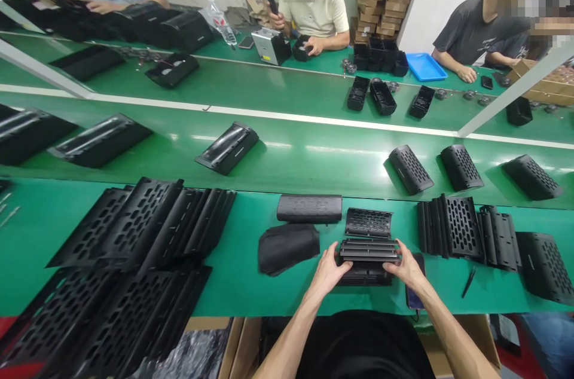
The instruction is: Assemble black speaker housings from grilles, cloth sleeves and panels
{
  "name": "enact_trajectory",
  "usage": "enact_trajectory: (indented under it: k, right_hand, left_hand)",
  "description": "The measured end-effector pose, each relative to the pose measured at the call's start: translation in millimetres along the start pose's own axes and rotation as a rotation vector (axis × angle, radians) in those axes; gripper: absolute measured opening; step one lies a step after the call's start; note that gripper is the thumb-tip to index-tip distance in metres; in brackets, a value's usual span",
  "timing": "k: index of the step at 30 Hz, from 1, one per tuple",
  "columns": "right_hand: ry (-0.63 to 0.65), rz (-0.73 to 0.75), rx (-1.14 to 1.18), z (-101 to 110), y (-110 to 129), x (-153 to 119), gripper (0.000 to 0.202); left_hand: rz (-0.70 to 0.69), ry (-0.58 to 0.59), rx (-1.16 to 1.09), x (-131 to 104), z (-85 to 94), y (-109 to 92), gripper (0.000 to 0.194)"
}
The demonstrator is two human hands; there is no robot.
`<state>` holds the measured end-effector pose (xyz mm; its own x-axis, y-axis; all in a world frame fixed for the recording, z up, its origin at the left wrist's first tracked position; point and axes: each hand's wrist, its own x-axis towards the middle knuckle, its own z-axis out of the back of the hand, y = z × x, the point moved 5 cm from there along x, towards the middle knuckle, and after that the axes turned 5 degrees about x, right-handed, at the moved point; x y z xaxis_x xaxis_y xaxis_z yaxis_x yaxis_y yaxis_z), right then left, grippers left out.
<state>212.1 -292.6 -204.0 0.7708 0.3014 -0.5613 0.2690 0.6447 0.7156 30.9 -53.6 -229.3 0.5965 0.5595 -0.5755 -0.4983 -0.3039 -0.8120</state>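
Note:
My left hand (330,271) and my right hand (407,264) grip a small stack of black curved grille panels (368,250) from its two ends, thumbs on the near side. More dark panels (365,276) lie just below the held stack, partly hidden by it. Beyond it a single slotted grille panel (368,222) rests on the green bench. To the left are a black grille cover (309,208) and a pile of black cloth-like sheets (289,248). A dark phone (414,295) lies beside my right wrist, partly covered.
Large stacks of grille panels (134,229) fill the bench's left side; other stacks (464,226) stand right, near a black pen (469,282). Behind, a green conveyor (305,158) carries several black housings. Across it, people work near a blue tray (426,67) and a bottle (220,20).

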Motion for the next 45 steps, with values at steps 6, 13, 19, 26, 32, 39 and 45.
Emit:
enact_trajectory:
  k: [6, 13, 19, 26, 32, 39, 45]
  right_hand:
    - [-0.143, 0.112, -0.093, 12.8, 4.4, -17.5, 0.060]
    - [-0.105, 0.154, -0.056, 16.0, 15.6, -27.6, 0.035]
    - [-0.061, 0.176, 0.045, 6.1, 15.2, -33.4, 0.047]
    - [-0.066, 0.093, 0.082, -3.4, 5.0, -32.7, 0.047]
    - [-0.076, 0.010, 0.115, 1.3, 2.7, -29.7, 0.056]
    - [-0.142, -0.035, 0.100, 21.3, -1.4, -45.2, 0.058]
    - [0.008, 0.044, 0.048, 7.9, 19.9, -74.6, 0.052]
  left_hand:
    - [0.012, -0.007, 0.243, -17.2, 18.7, -5.3, 0.052]
    - [-0.071, 0.054, 0.323, -25.9, 7.0, -17.0, 0.022]
    - [-0.117, 0.039, 0.386, -29.7, 1.9, -25.9, 0.022]
    - [-0.136, 0.030, 0.480, -34.8, 5.7, -24.0, 0.023]
    - [-0.062, -0.230, 0.623, -28.2, 43.7, -20.7, 0.015]
    - [-0.026, -0.464, 0.760, 3.4, 94.2, -28.1, 0.017]
    - [-0.199, -0.419, 0.736, -3.5, 100.1, -29.9, 0.023]
